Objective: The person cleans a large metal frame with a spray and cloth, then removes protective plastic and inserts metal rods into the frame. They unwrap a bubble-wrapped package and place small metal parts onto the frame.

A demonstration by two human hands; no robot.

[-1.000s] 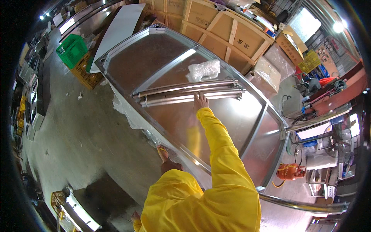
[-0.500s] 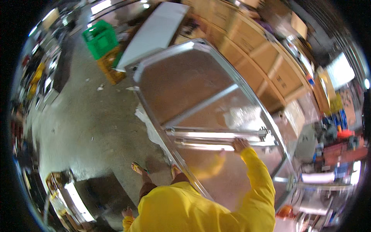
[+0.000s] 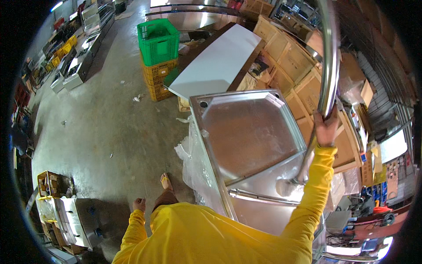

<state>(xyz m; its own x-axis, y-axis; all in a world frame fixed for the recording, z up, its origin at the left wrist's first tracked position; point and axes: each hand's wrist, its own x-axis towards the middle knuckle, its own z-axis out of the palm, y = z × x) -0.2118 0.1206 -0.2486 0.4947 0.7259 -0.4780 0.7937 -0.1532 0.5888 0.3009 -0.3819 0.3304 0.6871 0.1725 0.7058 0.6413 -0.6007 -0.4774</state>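
My right hand (image 3: 326, 127) is wrapped round a long shiny metal tube (image 3: 329, 57), raised upright at the right and running past the top edge. Below the hand a metal length slants down to the metal panel; whether it belongs to the same tube I cannot tell. The large framed metal panel (image 3: 255, 132) lies before me, its rim raised and its corner cut with a round hole. Another metal tube (image 3: 263, 196) rests across the panel near my body. Low at my left side, my left hand (image 3: 139, 204) hangs with its fingers curled and nothing visible in it.
Clear plastic wrap (image 3: 193, 163) hangs along the panel's left edge. Beyond stand a green crate (image 3: 158, 44) on yellow crates (image 3: 160, 75) and a white board (image 3: 220, 57). Wooden crates (image 3: 285, 61) line the right side. A white cabinet (image 3: 70, 220) stands at lower left.
My right hand has lifted a metal tube off the panel and swung it upright to the right. The view has shifted, and my left hand shows farther up.
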